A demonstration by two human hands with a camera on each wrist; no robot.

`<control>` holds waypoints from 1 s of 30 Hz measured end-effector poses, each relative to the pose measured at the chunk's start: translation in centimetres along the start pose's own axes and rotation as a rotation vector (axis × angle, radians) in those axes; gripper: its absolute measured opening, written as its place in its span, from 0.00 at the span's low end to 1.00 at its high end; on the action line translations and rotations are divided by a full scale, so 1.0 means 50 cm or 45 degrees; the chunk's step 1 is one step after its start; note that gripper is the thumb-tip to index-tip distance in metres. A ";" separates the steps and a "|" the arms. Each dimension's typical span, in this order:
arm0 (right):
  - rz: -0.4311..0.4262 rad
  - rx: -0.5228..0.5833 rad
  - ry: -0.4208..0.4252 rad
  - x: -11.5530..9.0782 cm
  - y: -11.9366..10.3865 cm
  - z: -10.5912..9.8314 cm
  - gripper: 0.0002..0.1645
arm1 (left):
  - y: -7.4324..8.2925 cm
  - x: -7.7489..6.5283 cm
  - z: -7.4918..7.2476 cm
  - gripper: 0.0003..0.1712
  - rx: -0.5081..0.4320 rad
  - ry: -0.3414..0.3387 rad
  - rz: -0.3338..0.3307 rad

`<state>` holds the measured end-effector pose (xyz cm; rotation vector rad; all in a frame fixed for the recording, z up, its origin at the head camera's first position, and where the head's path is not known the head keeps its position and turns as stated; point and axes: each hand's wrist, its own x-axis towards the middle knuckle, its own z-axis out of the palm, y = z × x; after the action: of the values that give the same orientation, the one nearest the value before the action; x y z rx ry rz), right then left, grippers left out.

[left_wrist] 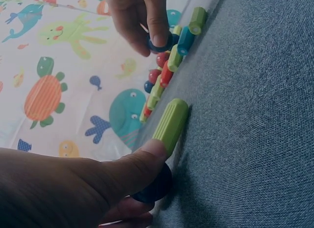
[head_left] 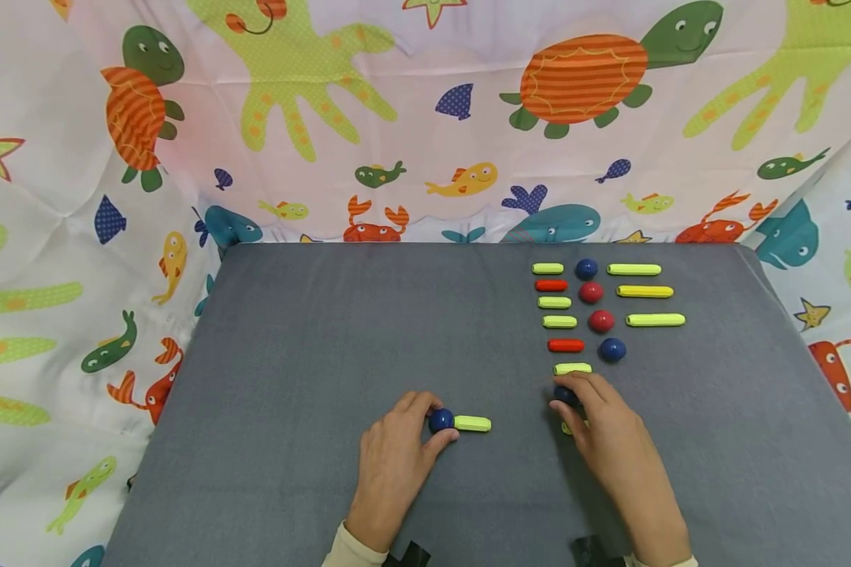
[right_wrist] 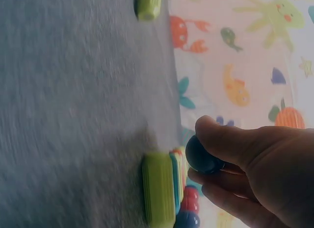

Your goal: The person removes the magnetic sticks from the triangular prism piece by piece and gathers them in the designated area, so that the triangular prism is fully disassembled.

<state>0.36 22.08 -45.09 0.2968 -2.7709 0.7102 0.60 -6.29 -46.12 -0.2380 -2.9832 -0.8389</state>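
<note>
My left hand (head_left: 395, 457) pinches a dark blue ball (head_left: 441, 420) between thumb and fingers. A short yellow-green stick (head_left: 472, 424) sticks out from that ball to the right, and in the left wrist view the thumb tip overlaps the stick's near end. My right hand (head_left: 620, 437) pinches another blue ball (right_wrist: 203, 155) over the near end of the column of short sticks. Under this hand lie a blue stick (left_wrist: 185, 40), hidden in the head view, and a yellow-green stick (left_wrist: 197, 20), mostly covered there.
Short green and red sticks (head_left: 566, 346) form a column on the grey table (head_left: 312, 339). Beside them run red and blue balls (head_left: 601, 321), then longer yellow-green and yellow sticks (head_left: 655, 320). A cloth printed with sea animals (head_left: 411, 142) stands behind and at the sides.
</note>
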 end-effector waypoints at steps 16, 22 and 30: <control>0.163 -0.052 0.095 -0.005 0.077 -0.034 0.27 | 0.003 0.002 -0.002 0.23 -0.005 -0.006 -0.016; 0.252 -0.125 0.079 -0.009 0.096 -0.039 0.27 | 0.003 0.001 0.000 0.23 0.000 0.005 -0.015; 0.289 -0.176 0.061 -0.009 0.111 -0.034 0.28 | 0.004 0.002 0.000 0.23 0.000 0.002 -0.024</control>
<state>-0.33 27.75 -46.21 -0.0631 -2.8175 0.5632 0.55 -6.13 -45.99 -0.2092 -2.9886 -0.8403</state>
